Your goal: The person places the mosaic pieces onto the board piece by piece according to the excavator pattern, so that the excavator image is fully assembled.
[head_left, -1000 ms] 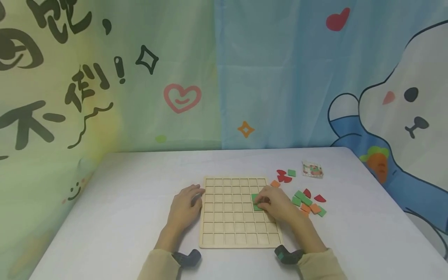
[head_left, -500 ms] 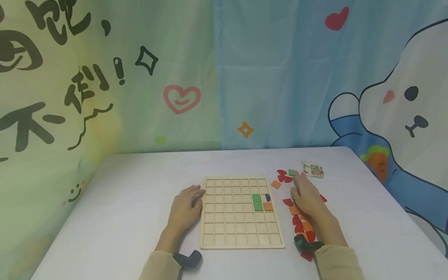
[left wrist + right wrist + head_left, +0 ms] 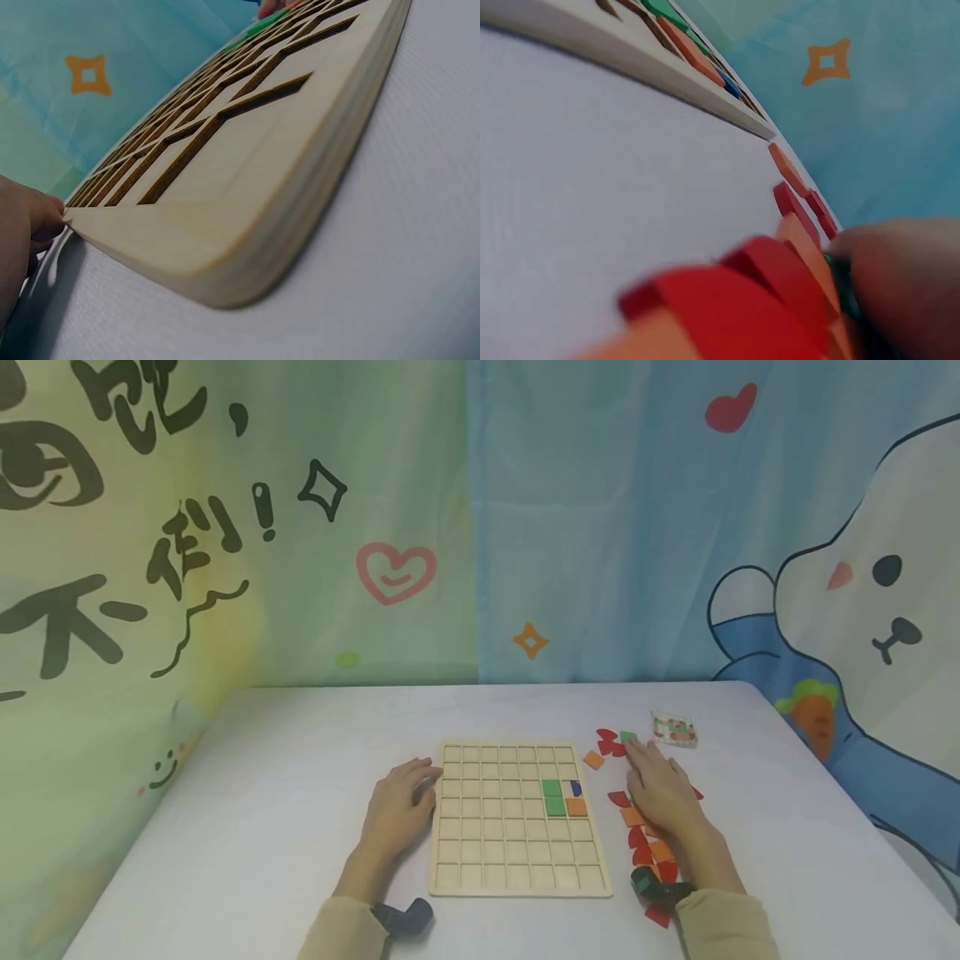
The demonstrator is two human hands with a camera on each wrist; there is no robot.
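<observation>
A square wooden grid board (image 3: 491,827) lies flat on the white table. My left hand (image 3: 401,802) rests beside it with relaxed fingers, fingertips at its left edge. In the board's right-hand cells sit two green square tiles (image 3: 553,797), an orange square tile (image 3: 576,807) and a small blue piece (image 3: 575,788). My right hand (image 3: 660,789) lies over the loose pieces to the right of the board, fingers extended, fingertips right at a lone green tile (image 3: 627,737). The hand hides part of the pile beneath it.
Red fan-shaped pieces (image 3: 636,837) and orange tiles (image 3: 660,852) lie scattered along the board's right side. More red pieces (image 3: 606,734) and an orange tile (image 3: 593,760) are further back. A small printed packet (image 3: 674,729) lies behind them. A printed curtain (image 3: 562,527) hangs beyond the table.
My right hand has left the green tiles on the board and moved right over the loose pieces, then slightly towards the lone green tile. My left hand has stayed at the board's edge.
</observation>
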